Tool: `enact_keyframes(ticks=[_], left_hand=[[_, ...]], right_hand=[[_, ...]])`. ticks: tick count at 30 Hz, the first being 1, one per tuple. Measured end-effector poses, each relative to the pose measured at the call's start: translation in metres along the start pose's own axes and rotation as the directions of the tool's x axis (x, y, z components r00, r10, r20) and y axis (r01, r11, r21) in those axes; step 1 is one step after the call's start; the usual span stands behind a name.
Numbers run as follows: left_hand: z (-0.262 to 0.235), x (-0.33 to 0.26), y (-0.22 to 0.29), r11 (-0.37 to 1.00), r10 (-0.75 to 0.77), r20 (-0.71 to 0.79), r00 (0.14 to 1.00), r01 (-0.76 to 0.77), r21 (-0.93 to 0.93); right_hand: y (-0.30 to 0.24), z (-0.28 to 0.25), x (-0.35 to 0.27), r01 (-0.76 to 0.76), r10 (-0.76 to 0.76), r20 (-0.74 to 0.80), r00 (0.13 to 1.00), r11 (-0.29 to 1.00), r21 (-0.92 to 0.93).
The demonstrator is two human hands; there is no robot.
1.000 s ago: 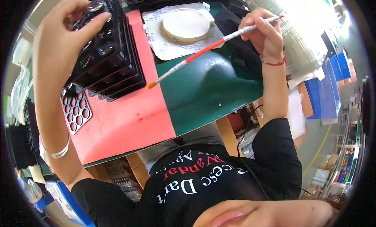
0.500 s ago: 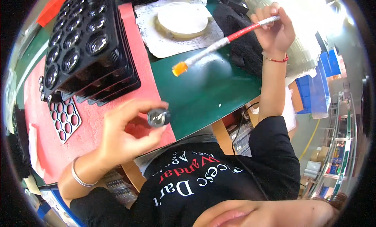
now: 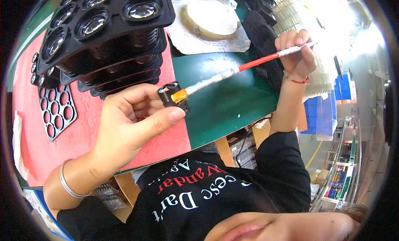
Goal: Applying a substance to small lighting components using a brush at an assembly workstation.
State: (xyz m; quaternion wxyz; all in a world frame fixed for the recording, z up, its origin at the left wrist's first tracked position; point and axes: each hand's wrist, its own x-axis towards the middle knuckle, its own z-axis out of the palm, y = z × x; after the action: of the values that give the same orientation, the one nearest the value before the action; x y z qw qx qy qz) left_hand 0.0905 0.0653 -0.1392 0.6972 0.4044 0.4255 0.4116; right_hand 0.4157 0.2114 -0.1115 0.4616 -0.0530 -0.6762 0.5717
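Note:
My left hand pinches a small round black lens barrel between thumb and fingers, glass side up. In my right hand, raised to the right, is a thin red stick wrapped in white tape, gripped near its far end. Its orange tip touches the side of the barrel. Left of the barrel, a stack of black trays holds several large lenses in round wells.
The left hand is over a pink mat on a green table. A perforated plate lies on the mat. Behind stands a white round disc on a paper-covered board. Black cloth lies near the right hand.
The stick's orange tip has come down and left onto the lens barrel, which was apart from it before. My left hand has raised the barrel slightly. The view has shifted, so the trays look nearer.

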Motion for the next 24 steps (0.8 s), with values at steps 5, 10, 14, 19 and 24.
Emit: enact_keyframes(ticks=[5, 10, 14, 19, 24], left_hand=[[-0.0011, 0.0013, -0.0017, 0.999, 0.007, -0.014, 1.0, -0.006, 0.042], [0.0002, 0.0009, -0.0031, 0.999, 0.037, -0.025, 0.999, -0.036, 0.032], [-0.0004, 0.0013, -0.0023, 0.999, 0.016, -0.044, 0.999, -0.014, 0.051], [-0.0007, 0.0012, -0.0027, 1.0, 0.025, -0.035, 0.999, -0.025, 0.002], [0.0008, 0.0017, -0.0048, 0.998, 0.063, -0.038, 0.997, -0.063, 0.016]], right_hand=[[0.0001, -0.0007, 0.0001, -0.001, 0.001, 0.003, 1.0, 1.0, 0.02], [0.0003, -0.0003, 0.0004, -0.005, 0.005, 0.025, 1.0, 1.0, 0.002], [-0.0008, 0.0005, 0.0013, -0.016, 0.018, 0.036, 0.999, 0.999, -0.039], [-0.0027, 0.0002, 0.0026, -0.028, 0.034, 0.056, 0.998, 0.995, -0.094], [-0.0045, 0.0, 0.0031, -0.046, 0.054, 0.056, 0.997, 0.99, -0.132]])
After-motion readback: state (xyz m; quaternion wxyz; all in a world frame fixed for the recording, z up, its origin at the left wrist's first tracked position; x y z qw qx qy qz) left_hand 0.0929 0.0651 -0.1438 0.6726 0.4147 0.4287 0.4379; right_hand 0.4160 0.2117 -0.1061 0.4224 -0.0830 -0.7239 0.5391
